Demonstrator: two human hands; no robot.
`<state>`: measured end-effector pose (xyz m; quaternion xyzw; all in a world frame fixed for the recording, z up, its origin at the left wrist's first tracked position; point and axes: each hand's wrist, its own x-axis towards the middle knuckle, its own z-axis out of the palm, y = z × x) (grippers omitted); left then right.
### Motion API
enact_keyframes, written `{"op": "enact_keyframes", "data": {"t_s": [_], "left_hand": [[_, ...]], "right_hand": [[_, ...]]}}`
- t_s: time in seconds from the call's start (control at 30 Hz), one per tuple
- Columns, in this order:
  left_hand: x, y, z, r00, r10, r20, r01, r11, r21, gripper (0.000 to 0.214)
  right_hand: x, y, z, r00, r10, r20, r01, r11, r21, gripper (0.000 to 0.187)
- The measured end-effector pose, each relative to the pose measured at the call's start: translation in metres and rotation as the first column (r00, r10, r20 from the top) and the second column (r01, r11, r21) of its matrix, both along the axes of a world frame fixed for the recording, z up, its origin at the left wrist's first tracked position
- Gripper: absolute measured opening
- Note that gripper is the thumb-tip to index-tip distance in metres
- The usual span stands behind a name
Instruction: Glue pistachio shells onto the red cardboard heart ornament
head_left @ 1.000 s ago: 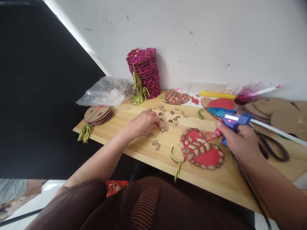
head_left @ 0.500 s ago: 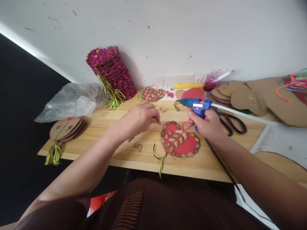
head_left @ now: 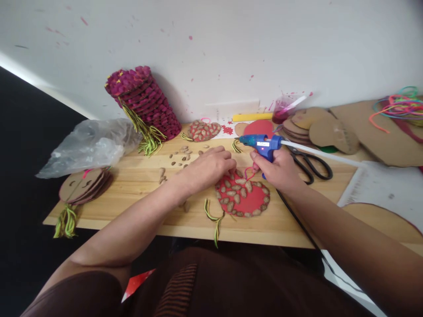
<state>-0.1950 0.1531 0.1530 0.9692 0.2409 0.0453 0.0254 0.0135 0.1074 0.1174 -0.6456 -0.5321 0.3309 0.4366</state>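
Observation:
A red heart-shaped card (head_left: 246, 200) partly covered with seeds lies on the wooden table (head_left: 139, 207), a green-yellow tassel at its lower tip. My left hand (head_left: 208, 166) rests at the heart's upper left edge, fingers curled and pinched down; what they hold is hidden. My right hand (head_left: 279, 169) grips a blue glue gun (head_left: 261, 144) above the heart's upper right, its nozzle pointing left and a white glue stick jutting out to the right. Loose seeds (head_left: 180, 159) lie scattered left of my left hand.
A tall stack of magenta pieces (head_left: 143, 101) stands by the wall, a crumpled clear bag (head_left: 87, 145) to its left. Brown discs with a tassel (head_left: 84, 185) lie at the left edge. Black scissors (head_left: 312, 164), cardboard discs (head_left: 325, 130), coloured cords (head_left: 399, 108) and another seeded heart (head_left: 203, 130) are at the back.
My left hand has moved right from the loose seeds to the red heart's upper edge. The right hand with the glue gun stays beside the heart. The view has swung right.

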Motion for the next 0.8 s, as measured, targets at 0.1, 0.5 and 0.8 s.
{"op": "enact_keyframes", "data": {"t_s": [0.1, 0.5, 0.8], "left_hand": [[0.001, -0.001, 0.000, 1.000, -0.004, 0.000, 0.004, 1.000, 0.001, 0.017], [-0.013, 0.003, 0.005, 0.989, -0.004, 0.151, 0.000, 1.000, 0.027, 0.015], [-0.021, 0.000, 0.006, 0.979, 0.036, 0.201, -0.032, 0.999, -0.025, 0.017]], "right_hand": [[-0.001, 0.000, 0.002, 1.000, -0.003, -0.008, 0.003, 1.000, -0.015, 0.029], [0.002, 0.001, -0.003, 0.998, 0.028, 0.056, -0.030, 0.999, 0.026, 0.035], [0.002, 0.000, -0.003, 0.996, 0.034, 0.084, -0.037, 0.998, 0.046, 0.037]]}}
